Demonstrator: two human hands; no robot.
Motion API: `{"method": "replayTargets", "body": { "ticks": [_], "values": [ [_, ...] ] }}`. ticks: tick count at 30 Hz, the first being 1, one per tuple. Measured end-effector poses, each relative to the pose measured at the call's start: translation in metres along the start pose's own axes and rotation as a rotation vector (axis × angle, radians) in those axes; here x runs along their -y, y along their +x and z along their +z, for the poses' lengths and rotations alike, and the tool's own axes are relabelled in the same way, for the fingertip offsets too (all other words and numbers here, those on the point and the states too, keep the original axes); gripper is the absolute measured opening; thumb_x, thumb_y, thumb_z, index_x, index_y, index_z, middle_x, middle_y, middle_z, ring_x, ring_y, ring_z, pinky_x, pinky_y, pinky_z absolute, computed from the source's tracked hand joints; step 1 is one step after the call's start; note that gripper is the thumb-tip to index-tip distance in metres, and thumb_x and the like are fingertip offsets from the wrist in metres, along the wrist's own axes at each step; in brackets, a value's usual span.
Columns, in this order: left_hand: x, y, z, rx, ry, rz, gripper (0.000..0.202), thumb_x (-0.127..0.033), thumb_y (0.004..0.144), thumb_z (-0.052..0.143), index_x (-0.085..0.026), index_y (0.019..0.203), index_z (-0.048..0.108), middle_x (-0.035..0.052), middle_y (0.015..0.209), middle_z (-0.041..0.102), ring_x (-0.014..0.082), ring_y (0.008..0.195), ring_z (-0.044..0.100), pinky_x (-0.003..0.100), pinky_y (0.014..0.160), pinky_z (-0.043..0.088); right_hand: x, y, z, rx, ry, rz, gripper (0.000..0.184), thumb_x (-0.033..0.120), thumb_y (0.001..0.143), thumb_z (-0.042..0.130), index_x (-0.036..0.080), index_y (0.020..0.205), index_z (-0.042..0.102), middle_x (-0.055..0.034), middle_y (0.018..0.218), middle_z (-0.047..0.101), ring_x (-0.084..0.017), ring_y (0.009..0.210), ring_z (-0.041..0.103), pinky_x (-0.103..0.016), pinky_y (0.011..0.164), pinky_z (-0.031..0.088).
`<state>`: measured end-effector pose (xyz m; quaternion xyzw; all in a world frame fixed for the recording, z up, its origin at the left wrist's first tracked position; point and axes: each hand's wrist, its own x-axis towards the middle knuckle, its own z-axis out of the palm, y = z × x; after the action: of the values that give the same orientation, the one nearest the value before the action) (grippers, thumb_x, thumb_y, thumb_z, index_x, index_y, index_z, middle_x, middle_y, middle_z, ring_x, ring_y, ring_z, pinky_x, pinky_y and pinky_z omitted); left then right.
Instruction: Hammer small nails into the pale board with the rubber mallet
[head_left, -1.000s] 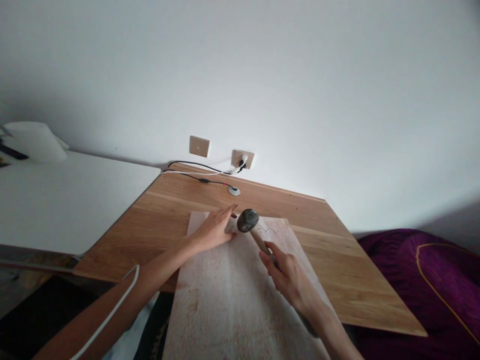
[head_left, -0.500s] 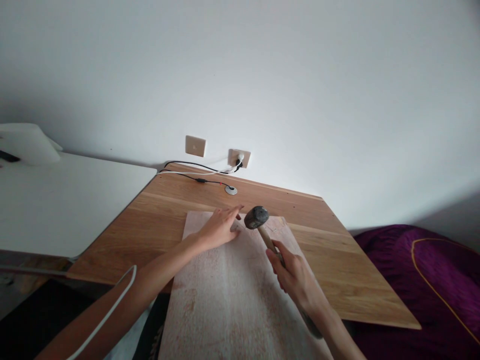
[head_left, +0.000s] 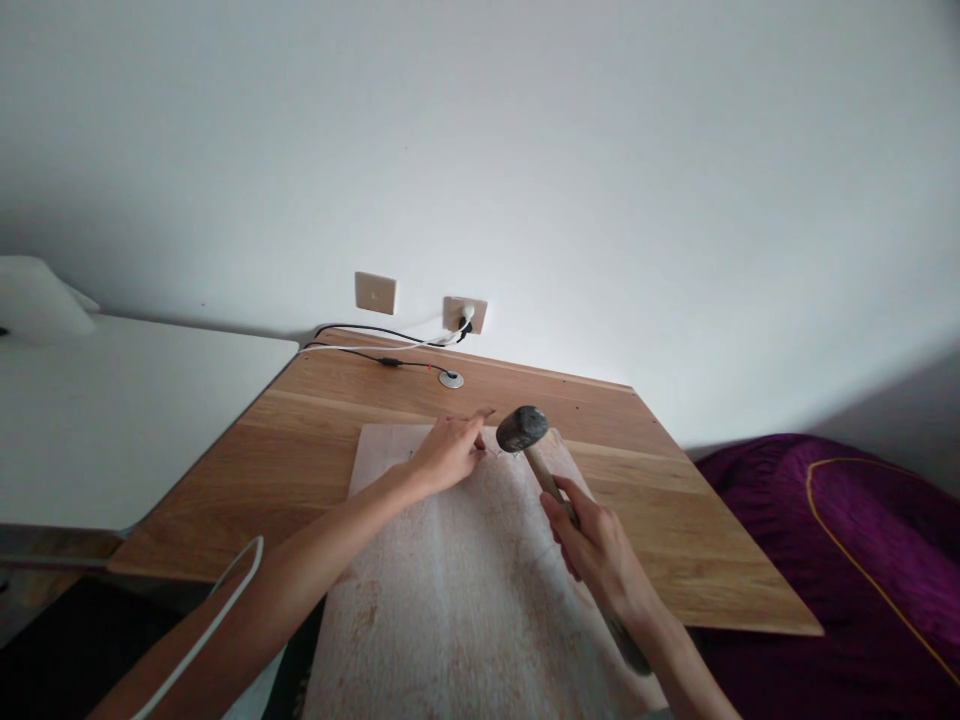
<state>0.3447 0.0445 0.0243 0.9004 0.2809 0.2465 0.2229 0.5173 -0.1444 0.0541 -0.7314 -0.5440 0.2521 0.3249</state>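
A mallet with a dark, blunt head [head_left: 523,429] and a pale wooden handle is raised a little over the far end of a whitish, worn board [head_left: 442,590]. My right hand [head_left: 596,545] is wrapped round its handle, whose dark end shows below my wrist. To the left of the mallet head, my left hand [head_left: 450,455] rests at the board's far part. Its thumb and a finger come together in a pinch, while the index finger points toward the mallet. Whatever lies in the pinch is too small to make out. Thin dark marks show on the board beside those fingertips.
The board lies on a wooden desk [head_left: 675,540] against a white wall. Black and white cables [head_left: 390,345] run to a wall socket [head_left: 465,315] and a round desk grommet [head_left: 451,380]. A white table [head_left: 150,400] adjoins at left; a purple beanbag-like seat [head_left: 847,540] is at right.
My left thumb has closed toward the fingers. The mallet head has shifted slightly right and away from my left hand, still raised. The view has turned a little.
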Motion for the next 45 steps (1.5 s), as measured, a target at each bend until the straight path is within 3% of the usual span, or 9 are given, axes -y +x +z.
{"method": "replayTargets", "body": {
  "ticks": [5,12,18,22,25,31,36,42,45],
  "values": [
    [-0.003,-0.004,-0.001,0.023,0.031,0.046,0.084,-0.018,0.083,0.074,-0.019,0.157,0.034,0.0174,0.144,0.063,0.0306,0.136,0.059,0.047,0.111,0.047,-0.011,0.005,0.003,0.006,-0.063,-0.015,0.059,0.062,0.102,0.041,0.015,0.128,0.065,0.0029,0.060,0.058,-0.015,0.043,0.056,-0.024,0.044,0.041],
    [-0.016,0.015,0.017,0.025,0.056,0.007,0.072,-0.017,0.086,0.074,-0.016,0.151,0.042,0.0083,0.107,0.079,0.0279,0.113,0.072,0.043,0.101,0.052,-0.004,0.000,-0.008,-0.079,0.056,0.055,0.060,0.067,0.099,0.043,0.016,0.126,0.061,0.0047,0.060,0.056,-0.015,0.042,0.054,-0.025,0.041,0.043],
    [-0.015,0.023,0.027,0.005,0.027,-0.011,0.068,-0.002,0.086,0.058,-0.016,0.150,0.043,0.0061,0.100,0.080,0.0233,0.103,0.075,0.041,0.100,0.053,-0.005,-0.001,-0.023,-0.122,0.064,0.061,0.063,0.068,0.097,0.045,0.016,0.130,0.060,0.0050,0.061,0.056,-0.014,0.041,0.052,-0.025,0.039,0.042],
    [-0.015,0.019,0.024,0.055,-0.019,0.043,0.078,-0.002,0.083,0.060,-0.015,0.156,0.035,0.0126,0.123,0.076,0.0258,0.120,0.070,0.045,0.107,0.051,-0.015,0.000,-0.019,-0.096,0.010,0.057,0.063,0.065,0.098,0.043,0.014,0.130,0.061,0.0038,0.061,0.058,-0.015,0.042,0.054,-0.025,0.041,0.042],
    [-0.018,0.018,0.024,0.032,0.028,0.075,0.084,-0.012,0.082,0.070,-0.017,0.157,0.032,0.0202,0.153,0.056,0.0315,0.139,0.057,0.049,0.111,0.047,-0.021,0.000,-0.013,-0.037,-0.032,0.060,0.060,0.063,0.099,0.042,0.014,0.127,0.063,0.0035,0.060,0.059,-0.016,0.042,0.057,-0.026,0.042,0.042],
    [-0.027,0.032,0.037,0.013,0.014,0.033,0.070,-0.014,0.086,0.074,-0.015,0.149,0.044,0.0094,0.111,0.079,0.0274,0.116,0.071,0.045,0.105,0.051,-0.020,-0.004,-0.020,-0.118,0.015,0.086,0.065,0.066,0.098,0.042,0.014,0.131,0.061,0.0047,0.057,0.058,-0.016,0.042,0.057,-0.026,0.043,0.045],
    [-0.031,0.040,0.042,0.016,0.008,0.009,0.054,-0.008,0.089,0.066,-0.017,0.141,0.055,0.0056,0.102,0.080,0.0255,0.112,0.073,0.044,0.107,0.050,-0.022,-0.006,-0.030,-0.141,0.004,0.093,0.065,0.068,0.096,0.043,0.015,0.129,0.062,0.0044,0.059,0.058,-0.016,0.042,0.056,-0.026,0.042,0.044],
    [-0.034,0.038,0.043,0.043,0.011,0.078,0.075,-0.009,0.083,0.068,-0.016,0.152,0.041,0.0165,0.146,0.063,0.0298,0.136,0.059,0.047,0.111,0.048,-0.032,-0.005,-0.027,-0.086,-0.007,0.098,0.058,0.064,0.099,0.042,0.017,0.126,0.063,0.0045,0.060,0.059,-0.016,0.041,0.057,-0.026,0.043,0.045],
    [-0.039,0.041,0.047,0.040,0.031,0.065,0.076,-0.020,0.083,0.077,-0.017,0.150,0.043,0.0175,0.145,0.062,0.0331,0.134,0.060,0.049,0.110,0.048,-0.033,-0.006,-0.027,-0.098,-0.003,0.102,0.057,0.064,0.099,0.042,0.017,0.123,0.064,0.0051,0.058,0.057,-0.016,0.040,0.057,-0.026,0.042,0.045]
  ]
}}
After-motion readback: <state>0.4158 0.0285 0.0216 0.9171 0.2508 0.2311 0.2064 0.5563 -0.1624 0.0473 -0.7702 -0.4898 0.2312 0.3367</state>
